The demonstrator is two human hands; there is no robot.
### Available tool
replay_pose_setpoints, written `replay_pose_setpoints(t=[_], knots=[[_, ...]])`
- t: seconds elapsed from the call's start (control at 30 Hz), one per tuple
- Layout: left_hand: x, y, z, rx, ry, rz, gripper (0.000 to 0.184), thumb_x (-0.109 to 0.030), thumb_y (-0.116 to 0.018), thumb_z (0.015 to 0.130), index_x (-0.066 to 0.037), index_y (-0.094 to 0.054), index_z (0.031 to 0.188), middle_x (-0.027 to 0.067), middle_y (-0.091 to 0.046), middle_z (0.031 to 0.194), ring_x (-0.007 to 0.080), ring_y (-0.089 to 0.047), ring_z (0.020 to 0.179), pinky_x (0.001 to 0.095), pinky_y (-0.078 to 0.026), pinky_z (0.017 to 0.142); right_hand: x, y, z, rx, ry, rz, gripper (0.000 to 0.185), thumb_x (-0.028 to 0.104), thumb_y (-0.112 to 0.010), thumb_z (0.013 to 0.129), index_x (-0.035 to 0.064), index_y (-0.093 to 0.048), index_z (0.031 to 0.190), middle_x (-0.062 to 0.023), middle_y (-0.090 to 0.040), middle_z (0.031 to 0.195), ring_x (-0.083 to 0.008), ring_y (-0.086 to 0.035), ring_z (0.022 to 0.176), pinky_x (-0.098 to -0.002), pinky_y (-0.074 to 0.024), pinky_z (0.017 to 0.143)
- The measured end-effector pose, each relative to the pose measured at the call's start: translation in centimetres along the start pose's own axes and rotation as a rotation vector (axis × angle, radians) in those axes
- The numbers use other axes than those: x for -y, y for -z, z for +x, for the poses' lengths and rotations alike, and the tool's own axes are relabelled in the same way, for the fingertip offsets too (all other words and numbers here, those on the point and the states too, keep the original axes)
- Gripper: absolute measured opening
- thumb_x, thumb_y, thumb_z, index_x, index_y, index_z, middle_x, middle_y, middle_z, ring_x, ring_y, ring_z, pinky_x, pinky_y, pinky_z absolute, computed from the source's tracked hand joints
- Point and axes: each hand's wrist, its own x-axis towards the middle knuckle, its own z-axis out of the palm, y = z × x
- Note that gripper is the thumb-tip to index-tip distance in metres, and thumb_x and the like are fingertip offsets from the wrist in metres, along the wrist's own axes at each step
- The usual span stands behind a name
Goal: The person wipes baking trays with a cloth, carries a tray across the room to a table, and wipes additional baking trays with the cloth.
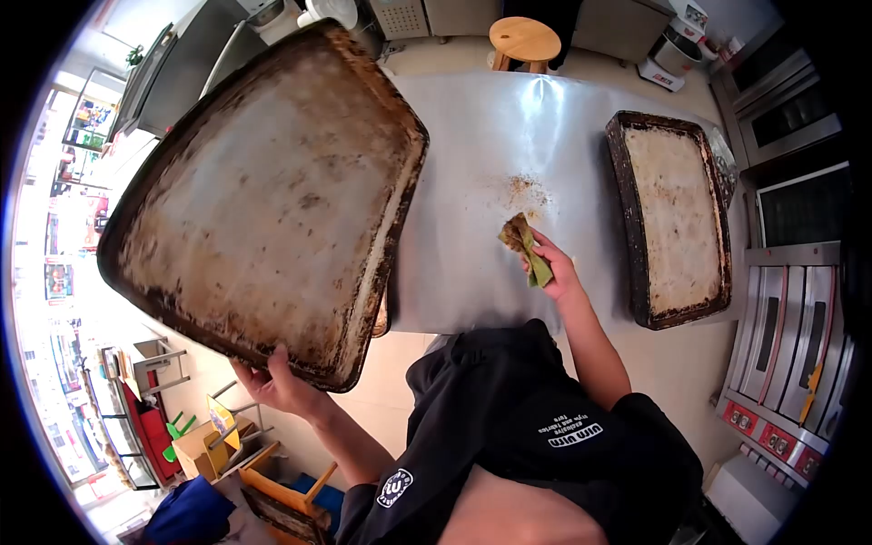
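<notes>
My left hand (283, 389) grips the near edge of a large, stained baking tray (263, 195), thumb over the rim. The tray is raised and tilted at the left, its browned inner face toward me. In my right hand (556, 271) is a crumpled greenish cleaning cloth (529, 250) with brown dirt on it, held over the metal table (454, 263). Just beyond the cloth lies a scatter of brown crumbs (527, 191) on the tabletop. A sliver of another tray (381, 313) shows behind the raised one; most of it is hidden.
A second dark-rimmed baking tray (677, 218) lies on the table's right side. Deck ovens (790, 336) stand at the far right. A round wooden stool (525, 41) is beyond the far edge, with a mixer (677, 50) at the back right. Chairs and boxes (204, 445) crowd the lower left.
</notes>
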Motion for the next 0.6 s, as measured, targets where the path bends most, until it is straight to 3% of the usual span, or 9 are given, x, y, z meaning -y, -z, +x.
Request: replay_pose_setpoints(t=[0.17,0.2,0.23,0.3,0.37,0.43,0.5,0.57,0.6], knots=[[-0.6,-4.0,-1.0,0.168,-0.163,0.119,0.083,0.009,-0.059,0.078,0.001,-0.036,0.158,0.0031,-0.066,0.095,0.013,-0.059,0.083,0.0241,-0.046,0.084,0.2,-3.1,-0.4,0.027,0.089,-0.117,0.053,0.001,-0.056,0.095,0.0039,-0.052,0.148,-0.0147,-0.066,0.124,-0.0246,-0.066,0.1,-0.0347,-0.0561,0.081],[-0.9,-3.9,-1.2,0.242,-0.186,0.208,0.091,0.012,-0.059,0.078,-0.003,-0.028,0.163,-0.0042,-0.053,0.079,0.0072,-0.046,0.071,0.0186,-0.038,0.072,-0.6,-3.4,0.0,0.019,0.139,-0.268,0.05,0.001,-0.056,0.096,0.0038,-0.054,0.146,-0.0137,-0.067,0.123,-0.0238,-0.066,0.101,-0.0337,-0.0554,0.082],[-1.0,-4.7,-1.5,0.239,-0.253,0.235,0.093,0.014,-0.059,0.078,-0.005,-0.027,0.163,-0.0057,-0.042,0.077,0.0052,-0.034,0.067,0.0174,-0.03,0.065,-1.7,-3.9,0.6,0.016,0.189,-0.419,0.048,0.001,-0.057,0.096,0.0038,-0.057,0.144,-0.0127,-0.067,0.122,-0.0231,-0.066,0.102,-0.0327,-0.0548,0.084],[0.2,-4.3,-1.2,0.255,-0.334,0.269,0.095,0.014,-0.06,0.078,-0.004,-0.024,0.164,-0.0051,-0.046,0.078,0.006,-0.039,0.067,0.018,-0.035,0.066,-4.1,-5.3,1.2,0.081,0.318,-0.705,0.044,0.001,-0.057,0.096,0.0048,-0.061,0.14,-0.0113,-0.068,0.122,-0.0221,-0.066,0.104,-0.0309,-0.0533,0.087],[0.3,-4.0,-0.8,0.304,-0.355,0.362,0.078,0.015,-0.06,0.079,0.004,-0.043,0.154,0.0071,-0.07,0.101,0.0115,-0.062,0.088,0.0233,-0.049,0.081,-6.6,-9.4,0.4,0.215,0.477,-0.963,0.041,0.002,-0.057,0.097,0.0071,-0.064,0.137,-0.0106,-0.068,0.122,-0.0217,-0.066,0.105,-0.0293,-0.0518,0.09],[1.3,-3.4,-0.4,0.33,-0.442,0.389,0.065,0.015,-0.061,0.079,0.007,-0.056,0.143,0.0153,-0.072,0.116,0.0174,-0.068,0.101,0.0274,-0.052,0.09,-6.8,-16.9,-2.0,0.529,0.796,-1.071,0.045,0.001,-0.06,0.091,0.0122,-0.066,0.134,-0.012,-0.066,0.123,-0.028,-0.066,0.107,-0.0327,-0.052,0.093],[0.4,-3.2,-0.5,0.344,-0.433,0.439,0.061,0.014,-0.062,0.079,0.008,-0.058,0.139,0.0171,-0.072,0.119,0.0203,-0.069,0.104,0.0297,-0.052,0.092,-9.2,-22.4,-3.8,0.792,1.046,-1.236,0.047,0.001,-0.063,0.083,0.0166,-0.069,0.127,-0.0116,-0.065,0.122,-0.0325,-0.064,0.109,-0.0392,-0.0529,0.093],[-1.0,-3.7,-0.7,0.352,-0.392,0.44,0.059,0.014,-0.063,0.079,0.009,-0.06,0.137,0.0178,-0.072,0.12,0.0219,-0.069,0.105,0.0309,-0.053,0.094,-11.6,-25.5,-5.6,1.084,1.024,-1.232,0.046,0.002,-0.064,0.076,0.0184,-0.072,0.118,-0.0087,-0.064,0.121,-0.0339,-0.062,0.108,-0.0453,-0.0523,0.093],[-1.9,-4.0,-0.7,0.351,-0.358,0.424,0.058,0.014,-0.063,0.079,0.009,-0.06,0.137,0.0177,-0.072,0.12,0.022,-0.069,0.105,0.031,-0.053,0.093,-12.0,-24.9,-4.9,1.088,1.111,-1.237,0.044,0.003,-0.064,0.076,0.0186,-0.072,0.116,-0.0081,-0.065,0.12,-0.033,-0.062,0.108,-0.0454,-0.052,0.092]])
